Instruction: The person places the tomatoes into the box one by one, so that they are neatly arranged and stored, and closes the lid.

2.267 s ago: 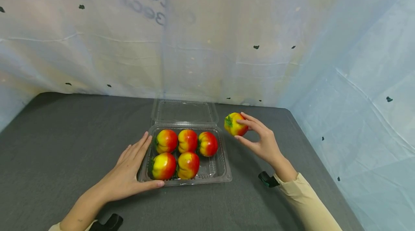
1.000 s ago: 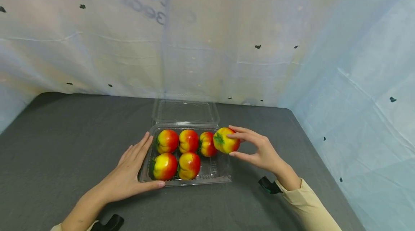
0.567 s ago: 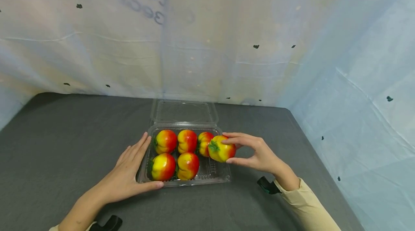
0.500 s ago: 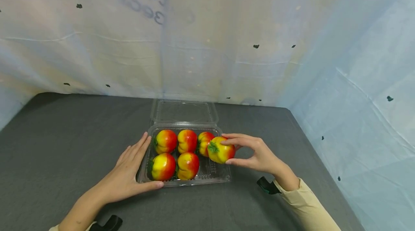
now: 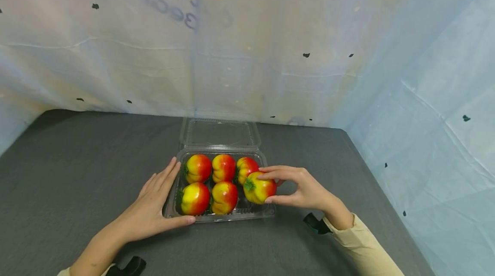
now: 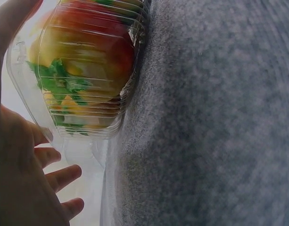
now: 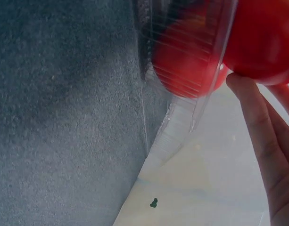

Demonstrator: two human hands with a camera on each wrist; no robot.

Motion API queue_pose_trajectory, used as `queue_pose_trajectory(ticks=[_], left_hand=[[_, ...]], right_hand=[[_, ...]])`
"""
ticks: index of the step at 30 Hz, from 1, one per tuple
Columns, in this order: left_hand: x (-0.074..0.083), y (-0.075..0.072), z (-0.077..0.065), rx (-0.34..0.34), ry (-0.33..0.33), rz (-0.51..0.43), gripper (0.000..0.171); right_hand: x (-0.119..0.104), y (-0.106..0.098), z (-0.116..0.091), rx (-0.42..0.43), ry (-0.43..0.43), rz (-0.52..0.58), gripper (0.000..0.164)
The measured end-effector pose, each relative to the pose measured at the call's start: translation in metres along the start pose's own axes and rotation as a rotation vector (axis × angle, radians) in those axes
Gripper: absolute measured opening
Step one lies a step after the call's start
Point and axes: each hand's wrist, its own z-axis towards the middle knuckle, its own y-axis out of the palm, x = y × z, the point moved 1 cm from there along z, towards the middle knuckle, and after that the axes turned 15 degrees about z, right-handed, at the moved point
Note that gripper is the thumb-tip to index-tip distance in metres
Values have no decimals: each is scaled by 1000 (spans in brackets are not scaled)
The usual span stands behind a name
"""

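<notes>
My right hand (image 5: 303, 189) pinches a lobed red-and-yellow fruit with a green leafy cap (image 5: 258, 189) between thumb and fingertips. It hangs over the front right part of a clear plastic clamshell box (image 5: 247, 217), overlapping a back-row fruit (image 5: 245, 167) in the head view. In the right wrist view the held fruit (image 7: 262, 40) is above the box rim. Several like fruits stand in two rows inside, one of them at the front left (image 5: 196, 198). My left hand (image 5: 148, 211) rests along the box's left side, fingers straight, thumb at the front edge.
The box lid (image 5: 220, 134) lies folded back behind the box. Everything stands on a dark grey tabletop (image 5: 96, 155). Pale sheeting (image 5: 247, 52) hangs behind the table, and more sheeting (image 5: 444, 117) hangs on the right.
The right hand has carried the fruit leftward and toward the front, from beside the box to over its front right part, and lower. The left hand has stayed at the box.
</notes>
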Motion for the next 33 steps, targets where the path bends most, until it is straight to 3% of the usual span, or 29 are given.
queue_pose_trajectory(ticks=[11, 24, 33], left_hand=[[1, -1, 1, -1, -3, 3, 117], [0, 0, 1, 2, -2, 3, 117], [1, 1, 0, 11, 6, -14, 116]], right_hand=[[2, 9, 3, -37, -6, -1, 47], [-1, 17, 5, -57, -9, -129, 51], [0, 22, 8, -65, 8, -132, 52]])
